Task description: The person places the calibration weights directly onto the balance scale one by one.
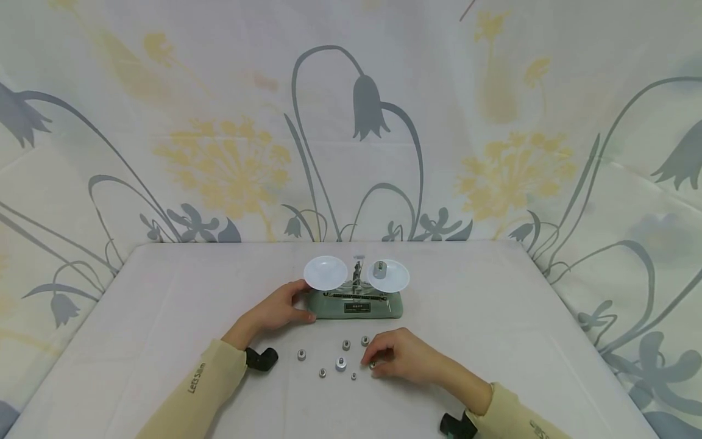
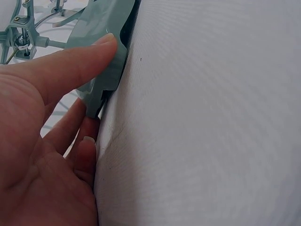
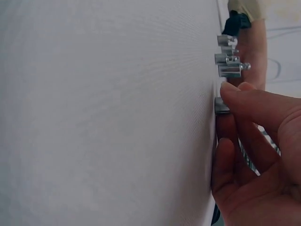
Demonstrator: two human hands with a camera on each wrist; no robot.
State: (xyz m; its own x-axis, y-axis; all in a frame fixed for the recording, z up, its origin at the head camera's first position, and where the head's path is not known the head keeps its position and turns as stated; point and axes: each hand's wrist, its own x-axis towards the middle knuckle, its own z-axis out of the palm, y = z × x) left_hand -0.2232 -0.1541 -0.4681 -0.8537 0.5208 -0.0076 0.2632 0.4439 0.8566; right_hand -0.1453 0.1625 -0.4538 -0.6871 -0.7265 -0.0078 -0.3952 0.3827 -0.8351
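A green balance scale stands on the table with two white pans. On its right pan sits a metal weight; the left pan holds nothing. My left hand grips the left end of the base, and in the left wrist view the thumb of that hand lies on the green base. In front of the scale my right hand pinches a small weight. The right wrist view shows this weight low at the tabletop, by the thumb and fingers of the hand, which partly hide it.
Several metal weights stand on the white tabletop left of my right hand, among them a larger one and a tiny one. One weight is close to the fingertips. A flowered cloth hangs behind the table.
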